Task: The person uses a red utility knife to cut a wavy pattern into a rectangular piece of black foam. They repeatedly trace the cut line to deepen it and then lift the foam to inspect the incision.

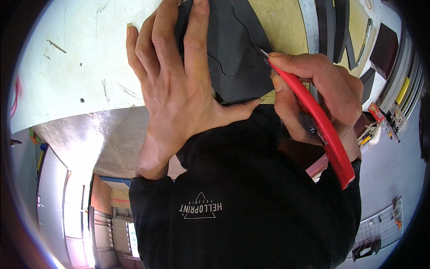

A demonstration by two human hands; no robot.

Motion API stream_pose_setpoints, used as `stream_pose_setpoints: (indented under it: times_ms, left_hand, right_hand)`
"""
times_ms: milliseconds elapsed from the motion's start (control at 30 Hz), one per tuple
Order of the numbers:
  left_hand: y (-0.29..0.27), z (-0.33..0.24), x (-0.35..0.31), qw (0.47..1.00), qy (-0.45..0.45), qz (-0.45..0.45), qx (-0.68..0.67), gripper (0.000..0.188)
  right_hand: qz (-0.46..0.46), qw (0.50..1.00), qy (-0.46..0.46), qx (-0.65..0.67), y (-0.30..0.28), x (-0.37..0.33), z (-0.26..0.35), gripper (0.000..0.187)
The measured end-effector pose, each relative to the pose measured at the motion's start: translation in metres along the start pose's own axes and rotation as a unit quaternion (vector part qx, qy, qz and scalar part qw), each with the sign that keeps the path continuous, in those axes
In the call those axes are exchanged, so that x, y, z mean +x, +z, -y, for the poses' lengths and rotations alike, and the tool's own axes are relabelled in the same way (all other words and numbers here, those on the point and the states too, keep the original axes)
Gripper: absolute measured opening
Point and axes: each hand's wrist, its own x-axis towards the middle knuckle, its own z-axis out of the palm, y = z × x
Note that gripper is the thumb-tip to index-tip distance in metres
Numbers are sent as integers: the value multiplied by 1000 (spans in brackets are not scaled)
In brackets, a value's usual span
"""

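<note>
My left hand (177, 85) lies flat with fingers spread over a black sheet (237, 54) near the table's edge, pressing it down. The sheet is smooth, its exact material hard to tell. Curved lines that look like cuts run across it. In my right hand (333, 85) is a red snap-off utility knife (319, 112), gripped along its body with thumb and fingers. Its short blade tip meets the sheet's right edge, at the end of one curved line. The knife's tail slants down toward my black sleeve.
Under the sheet is a yellowish board (286, 27). A curved-looking metal strip (310, 22) and several dark strips (341, 29) lie to the right, beside a dark maroon block (384, 49). Small tools crowd the far right. The pale tabletop (80, 58) extends left, its edge close to my body.
</note>
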Motion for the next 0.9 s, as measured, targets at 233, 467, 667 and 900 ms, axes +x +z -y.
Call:
stream_pose_setpoints:
  times_ms: [233, 467, 667, 900]
  left_hand:
    - [23, 47, -7, 988, 108, -49, 96, 143]
    - [0, 0, 1, 1000, -5, 3, 9, 143]
    - [-2, -4, 1, 999, -14, 10, 27, 142]
    - [-5, 1, -4, 1000, -21, 19, -7, 139]
  right_hand:
    - [-26, 999, 35, 22, 3, -4, 8, 39]
    - [-77, 986, 93, 118, 17, -15, 15, 41]
    - [-93, 986, 88, 111, 24, -22, 14, 34]
    - [-111, 991, 63, 47, 21, -21, 18, 47]
